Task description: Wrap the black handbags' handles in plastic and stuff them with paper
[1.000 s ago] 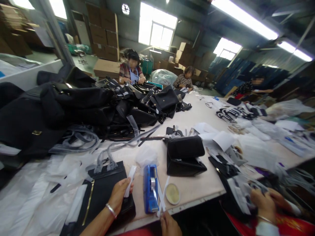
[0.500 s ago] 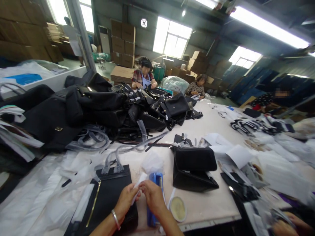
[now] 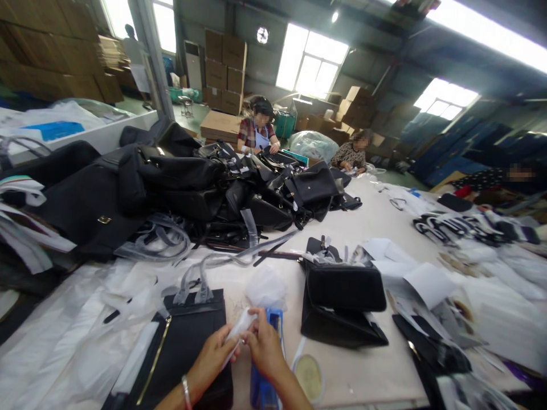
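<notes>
My left hand (image 3: 213,356) and my right hand (image 3: 265,347) meet low in the middle of the view, both pinched on a small white strip (image 3: 239,329). A bangle circles my left wrist. Under my left hand lies a flat black bag (image 3: 183,347) with a gold zip and plastic-wrapped handles. A blue tape dispenser (image 3: 269,353) stands just behind and under my right hand, partly hidden by it.
A black handbag (image 3: 342,302) sits to the right, a small round dish (image 3: 308,376) near the table edge. A heap of black bags (image 3: 171,188) fills the left and middle. White paper and plastic wrap (image 3: 64,330) litter the table. Two people work at the far end.
My right hand came up from the table edge to join the left on the white strip. The camera turned left and tilted up slightly, so the co-worker's hands at lower right left the view.
</notes>
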`<action>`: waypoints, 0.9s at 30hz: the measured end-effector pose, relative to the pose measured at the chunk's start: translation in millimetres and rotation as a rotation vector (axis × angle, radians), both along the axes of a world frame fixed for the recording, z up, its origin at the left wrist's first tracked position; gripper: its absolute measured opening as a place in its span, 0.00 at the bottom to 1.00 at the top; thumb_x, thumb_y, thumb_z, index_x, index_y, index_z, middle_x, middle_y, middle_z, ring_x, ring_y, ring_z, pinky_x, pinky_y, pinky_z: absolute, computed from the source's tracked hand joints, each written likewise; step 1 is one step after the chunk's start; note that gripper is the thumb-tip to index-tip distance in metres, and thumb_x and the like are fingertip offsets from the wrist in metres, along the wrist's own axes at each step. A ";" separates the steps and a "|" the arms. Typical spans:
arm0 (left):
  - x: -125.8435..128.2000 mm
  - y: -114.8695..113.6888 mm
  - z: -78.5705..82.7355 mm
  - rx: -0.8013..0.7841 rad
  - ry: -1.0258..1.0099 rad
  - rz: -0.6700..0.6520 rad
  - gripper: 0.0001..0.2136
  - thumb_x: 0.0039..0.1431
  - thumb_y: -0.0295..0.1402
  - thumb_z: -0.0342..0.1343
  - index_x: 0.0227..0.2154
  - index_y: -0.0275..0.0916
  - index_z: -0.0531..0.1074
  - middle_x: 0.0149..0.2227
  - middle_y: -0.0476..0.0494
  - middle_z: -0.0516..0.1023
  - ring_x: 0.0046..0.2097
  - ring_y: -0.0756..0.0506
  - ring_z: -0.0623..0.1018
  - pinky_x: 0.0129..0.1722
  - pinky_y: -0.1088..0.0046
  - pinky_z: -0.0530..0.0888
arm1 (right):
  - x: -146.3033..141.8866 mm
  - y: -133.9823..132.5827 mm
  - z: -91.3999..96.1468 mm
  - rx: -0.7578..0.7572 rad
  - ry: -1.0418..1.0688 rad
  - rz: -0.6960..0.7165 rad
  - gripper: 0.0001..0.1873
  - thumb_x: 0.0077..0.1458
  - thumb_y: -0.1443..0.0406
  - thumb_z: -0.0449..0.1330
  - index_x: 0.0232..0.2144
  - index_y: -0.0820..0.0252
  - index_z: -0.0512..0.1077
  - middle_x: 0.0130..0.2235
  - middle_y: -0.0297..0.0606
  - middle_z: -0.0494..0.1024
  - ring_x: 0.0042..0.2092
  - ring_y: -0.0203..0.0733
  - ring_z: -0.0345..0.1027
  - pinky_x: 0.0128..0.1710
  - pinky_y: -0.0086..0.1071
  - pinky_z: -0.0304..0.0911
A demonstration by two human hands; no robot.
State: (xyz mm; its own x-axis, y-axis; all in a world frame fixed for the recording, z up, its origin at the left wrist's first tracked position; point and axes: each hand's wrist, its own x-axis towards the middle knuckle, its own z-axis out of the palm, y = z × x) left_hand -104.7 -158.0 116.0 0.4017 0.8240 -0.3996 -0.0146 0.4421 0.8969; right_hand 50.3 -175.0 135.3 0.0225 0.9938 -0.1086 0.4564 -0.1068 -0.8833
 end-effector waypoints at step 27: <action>-20.0 23.7 -22.9 -0.894 -0.584 -0.044 0.19 0.62 0.44 0.46 0.21 0.37 0.68 0.13 0.55 0.59 0.13 0.54 0.56 0.15 0.75 0.67 | 0.4 31.6 -64.8 0.390 -0.512 0.536 0.29 0.56 0.74 0.53 0.59 0.54 0.58 0.38 0.37 0.79 0.38 0.42 0.74 0.37 0.29 0.67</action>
State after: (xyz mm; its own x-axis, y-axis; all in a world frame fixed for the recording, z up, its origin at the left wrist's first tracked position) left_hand -124.7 -134.3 93.1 0.7485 0.3072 -0.5877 -0.3051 0.9464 0.1061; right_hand 50.7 -143.3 70.4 -0.5106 0.8483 0.1400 0.7135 0.5089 -0.4815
